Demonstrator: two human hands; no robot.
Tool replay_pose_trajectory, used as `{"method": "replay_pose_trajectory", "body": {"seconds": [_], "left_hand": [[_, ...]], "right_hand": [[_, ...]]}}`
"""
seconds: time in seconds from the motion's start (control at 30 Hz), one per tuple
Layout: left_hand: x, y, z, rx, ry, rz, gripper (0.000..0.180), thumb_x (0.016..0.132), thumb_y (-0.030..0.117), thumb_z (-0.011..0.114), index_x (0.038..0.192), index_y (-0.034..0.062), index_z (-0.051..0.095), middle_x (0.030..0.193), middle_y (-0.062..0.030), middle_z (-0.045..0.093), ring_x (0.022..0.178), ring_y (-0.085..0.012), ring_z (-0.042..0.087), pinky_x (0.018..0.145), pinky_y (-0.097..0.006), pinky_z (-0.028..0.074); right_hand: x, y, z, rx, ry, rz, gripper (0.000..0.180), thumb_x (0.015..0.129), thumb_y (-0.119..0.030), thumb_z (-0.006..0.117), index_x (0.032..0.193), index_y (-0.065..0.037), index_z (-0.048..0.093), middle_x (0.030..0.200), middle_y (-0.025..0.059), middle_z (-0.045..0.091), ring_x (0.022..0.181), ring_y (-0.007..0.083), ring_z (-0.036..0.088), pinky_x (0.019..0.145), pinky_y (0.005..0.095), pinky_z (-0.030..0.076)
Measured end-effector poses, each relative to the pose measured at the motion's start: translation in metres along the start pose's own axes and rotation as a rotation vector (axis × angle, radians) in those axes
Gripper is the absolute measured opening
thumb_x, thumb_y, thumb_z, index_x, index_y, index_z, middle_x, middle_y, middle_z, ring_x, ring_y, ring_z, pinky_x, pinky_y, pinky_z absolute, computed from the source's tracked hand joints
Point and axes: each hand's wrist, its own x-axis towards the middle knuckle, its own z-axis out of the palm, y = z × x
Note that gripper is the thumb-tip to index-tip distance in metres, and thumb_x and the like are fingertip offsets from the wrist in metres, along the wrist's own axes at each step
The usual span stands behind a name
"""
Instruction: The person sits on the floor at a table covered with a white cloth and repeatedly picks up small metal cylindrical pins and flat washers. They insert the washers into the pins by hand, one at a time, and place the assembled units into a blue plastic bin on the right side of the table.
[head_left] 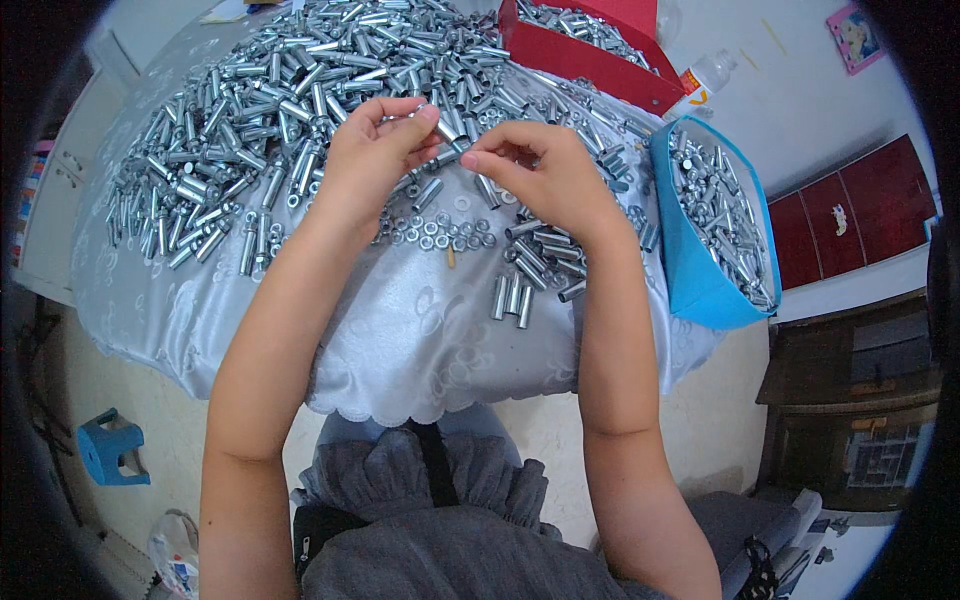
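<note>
Pinched between both hands at upper centre of the frame, a metal sleeve is held slanting. The left hand grips its upper-left end; the right hand pinches the lower-right end above the tabletop.

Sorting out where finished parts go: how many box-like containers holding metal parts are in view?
2. A blue box sits at the table's right edge, beside the right hand; a red box lies at the far end. Others may be out of view.

Two bare forearms rising from the lower edge, no sleeves, left hand and right hand without rings or gloves, grey ruffled garment at bottom centre, narrow black strap
</note>
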Motion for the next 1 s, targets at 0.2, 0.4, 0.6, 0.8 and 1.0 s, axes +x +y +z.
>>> {"method": "replay_pose_trajectory", "body": {"seconds": [0.2,0.4,0.6,0.8,1.0], "left_hand": [[0.001,0.0015,-0.0012,-0.046,-0.032,-0.046,0.022,0.082,0.016,0.06,0.099,0.0028,0.051,0.084,-0.0044,0.057,0.079,-0.0129,0.056,0.075,-0.026,0.048],[0.002,-0.0014,-0.0024,-0.188,-0.024,-0.137,0.019,0.083,0.015,0.059,0.096,0.0032,0.051,0.083,-0.0048,0.057,0.078,-0.0131,0.057,0.074,-0.025,0.05],[0.0024,-0.0013,-0.0003,-0.221,0.0,-0.147,0.018,0.083,0.013,0.059,0.095,0.0022,0.051,0.085,-0.0061,0.057,0.08,-0.0134,0.058,0.075,-0.025,0.051],[0.0016,0.0001,-0.0005,-0.214,-0.028,-0.158,0.018,0.082,0.014,0.059,0.092,0.0016,0.052,0.087,-0.0074,0.058,0.082,-0.0144,0.059,0.076,-0.027,0.051],[-0.0015,0.0031,0.0037,-0.264,-0.122,-0.217,0.016,0.083,0.018,0.059,0.086,0.0035,0.052,0.081,-0.0057,0.058,0.076,-0.0138,0.058,0.071,-0.026,0.051]], "right_hand": [[0.001,0.002,0.0021,-0.004,0.056,-0.057,0.015,0.075,-0.015,0.068,0.079,-0.002,0.063,0.067,0.0006,0.057,0.058,0.0055,0.048,0.052,0.0203,0.039],[0.0037,0.0002,0.003,-0.16,0.249,-0.17,0.017,0.069,-0.016,0.072,0.078,-0.004,0.063,0.072,0.0017,0.059,0.062,0.0093,0.051,0.055,0.0217,0.04],[0.0051,0.0062,0.0032,-0.201,0.313,-0.218,0.014,0.07,-0.014,0.071,0.079,-0.005,0.064,0.072,0.0025,0.061,0.062,0.0093,0.052,0.054,0.0216,0.04],[0.0053,-0.001,0.0084,-0.15,0.381,-0.138,0.015,0.072,-0.014,0.065,0.079,-0.001,0.063,0.072,0.0103,0.061,0.061,0.0188,0.058,0.057,0.0275,0.045],[0.007,0.0019,0.0087,0.176,0.365,0.008,0.015,0.077,-0.015,0.064,0.082,-0.001,0.063,0.073,0.0063,0.063,0.065,0.0101,0.058,0.056,0.0222,0.044]]}}
